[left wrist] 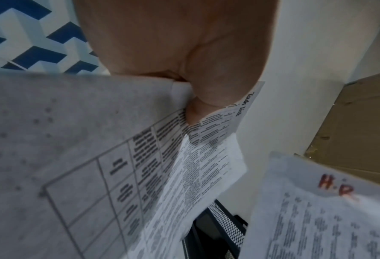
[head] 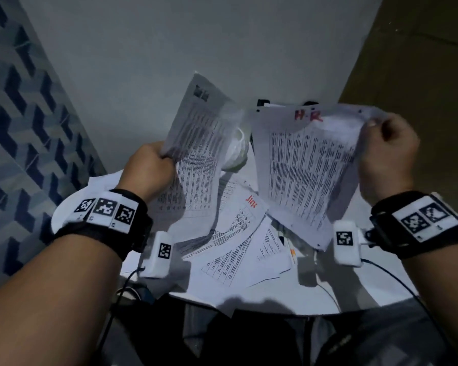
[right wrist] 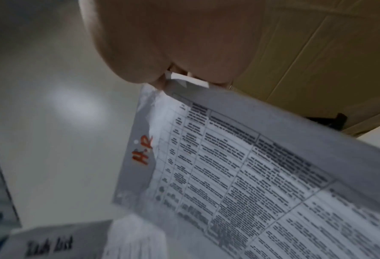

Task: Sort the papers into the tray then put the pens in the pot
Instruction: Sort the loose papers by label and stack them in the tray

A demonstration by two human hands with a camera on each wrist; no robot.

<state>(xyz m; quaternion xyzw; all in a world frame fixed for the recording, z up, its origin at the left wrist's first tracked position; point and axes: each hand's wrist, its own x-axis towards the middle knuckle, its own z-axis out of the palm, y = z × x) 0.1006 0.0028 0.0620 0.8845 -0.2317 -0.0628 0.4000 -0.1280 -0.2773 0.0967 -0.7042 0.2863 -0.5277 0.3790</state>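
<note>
Left hand (head: pixel 150 170) pinching a thin table-printed sheet (head: pixel 196 154), right hand (head: pixel 389 154) a creased one (head: pixel 304 165) (red "H-R").

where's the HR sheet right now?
In the head view the HR sheet is held up on the right, its top corner pinched in the right hand, above the loose papers on the table.

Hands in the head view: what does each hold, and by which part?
Left hand grips printed sheets by their side edge; right hand pinches the H-R sheet at its top corner.
</note>
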